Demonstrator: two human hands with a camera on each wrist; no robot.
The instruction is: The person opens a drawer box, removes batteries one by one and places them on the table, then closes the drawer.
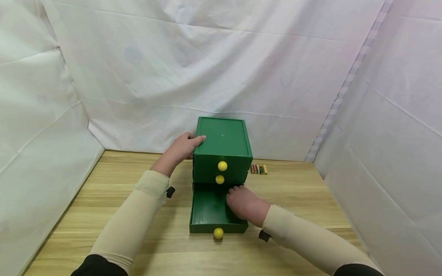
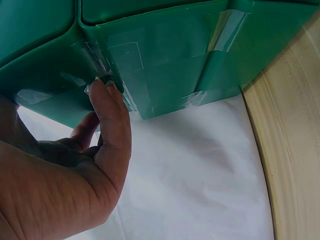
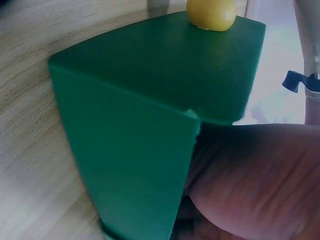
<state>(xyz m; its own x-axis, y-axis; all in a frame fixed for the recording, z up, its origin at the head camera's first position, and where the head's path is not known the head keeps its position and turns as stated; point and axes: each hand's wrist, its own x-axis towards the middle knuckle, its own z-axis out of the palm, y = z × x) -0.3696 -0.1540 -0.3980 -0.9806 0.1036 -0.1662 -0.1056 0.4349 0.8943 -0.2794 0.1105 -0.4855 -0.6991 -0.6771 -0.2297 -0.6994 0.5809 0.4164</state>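
A green drawer cabinet point(image 1: 222, 136) with yellow knobs stands on the table, its bottom drawer point(image 1: 207, 209) pulled out. My left hand point(image 1: 179, 151) grips the cabinet's upper left edge, thumb on top. In the left wrist view, the bent fingers point(image 2: 111, 117) of that hand touch the taped green side. My right hand point(image 1: 247, 204) reaches over the right wall into the pulled-out drawer, knuckles bent. The drawer wall point(image 3: 125, 155) hides its fingertips in the right wrist view, so whether it holds something does not show. A yellow knob point(image 1: 218, 233) sits on the drawer's front.
Several small batteries point(image 1: 258, 169) lie in a row on the wooden table point(image 1: 289, 196), right of the cabinet. The two upper drawers, with yellow knobs point(image 1: 222, 166), are pushed in. White cloth point(image 1: 160, 75) hangs behind and along both sides.
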